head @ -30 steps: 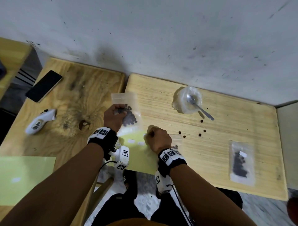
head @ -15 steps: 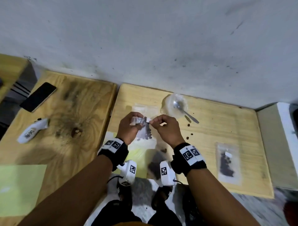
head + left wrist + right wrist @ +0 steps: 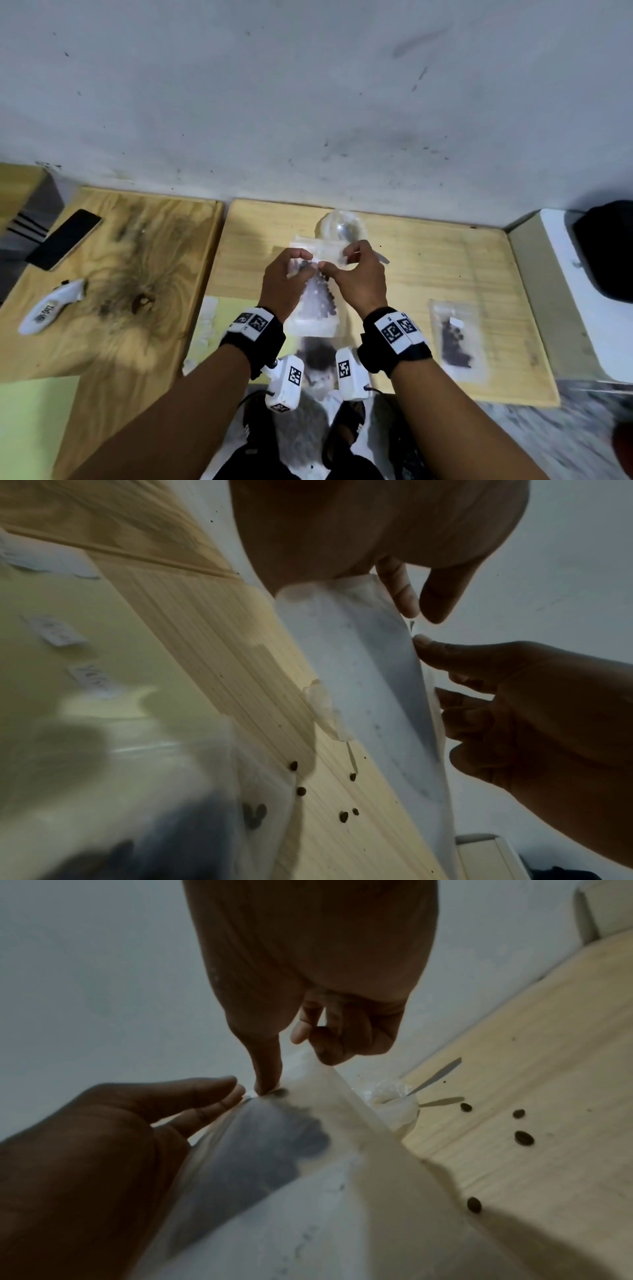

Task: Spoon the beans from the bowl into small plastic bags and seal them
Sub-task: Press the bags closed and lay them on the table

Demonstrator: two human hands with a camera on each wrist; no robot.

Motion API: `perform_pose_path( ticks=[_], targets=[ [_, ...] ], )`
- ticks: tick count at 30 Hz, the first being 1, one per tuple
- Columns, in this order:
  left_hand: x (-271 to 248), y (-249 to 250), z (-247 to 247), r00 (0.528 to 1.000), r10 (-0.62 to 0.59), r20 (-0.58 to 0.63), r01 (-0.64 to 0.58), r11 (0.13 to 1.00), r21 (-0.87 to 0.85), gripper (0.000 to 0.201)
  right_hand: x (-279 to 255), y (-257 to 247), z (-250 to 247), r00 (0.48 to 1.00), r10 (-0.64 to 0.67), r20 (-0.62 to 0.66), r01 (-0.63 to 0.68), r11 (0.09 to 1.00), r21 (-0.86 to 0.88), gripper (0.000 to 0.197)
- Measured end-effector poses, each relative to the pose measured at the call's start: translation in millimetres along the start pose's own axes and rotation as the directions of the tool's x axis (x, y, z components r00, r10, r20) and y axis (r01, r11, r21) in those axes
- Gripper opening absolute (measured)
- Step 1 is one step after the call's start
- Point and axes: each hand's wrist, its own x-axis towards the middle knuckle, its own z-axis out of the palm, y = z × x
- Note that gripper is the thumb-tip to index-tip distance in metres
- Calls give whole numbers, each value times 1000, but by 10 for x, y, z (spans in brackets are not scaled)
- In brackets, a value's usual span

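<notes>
A small clear plastic bag (image 3: pixel 317 308) with dark beans in it hangs above the wooden table (image 3: pixel 445 274), held by its top edge. My left hand (image 3: pixel 291 270) pinches the left part of that edge and my right hand (image 3: pixel 352 270) pinches the right part, thumbs nearly meeting. From the wrists, the bag (image 3: pixel 363 669) (image 3: pixel 308 1150) stretches between both hands. Behind the hands stands the clear bowl (image 3: pixel 344 224) with a spoon handle (image 3: pixel 382 257) sticking out. Another bag of beans (image 3: pixel 455 337) lies flat at the right. Loose beans (image 3: pixel 524 1137) lie on the table.
A phone (image 3: pixel 65 238) and a white controller (image 3: pixel 51 310) lie on the left table. A yellow-green sheet (image 3: pixel 212 329) with white labels lies at the near edge under the bag. A wall runs right behind both tables. A white ledge (image 3: pixel 579 291) stands at the right.
The bag lay on the table under my left hand; both hands have lifted it and now pinch its top edge together. My head tilted up, showing more wall.
</notes>
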Motion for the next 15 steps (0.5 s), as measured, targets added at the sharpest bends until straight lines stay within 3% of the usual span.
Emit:
perform_pose_path(
  ticks=[5, 15],
  targets=[
    [-16, -23, 65, 1000, 22, -9, -21, 996, 82, 7, -22, 95, -48, 999, 5, -52, 1, 992, 126, 35],
    [-50, 35, 141, 1000, 1, -7, 0, 997, 79, 20, -34, 161, -107, 998, -55, 14, 54, 997, 61, 39]
  ],
)
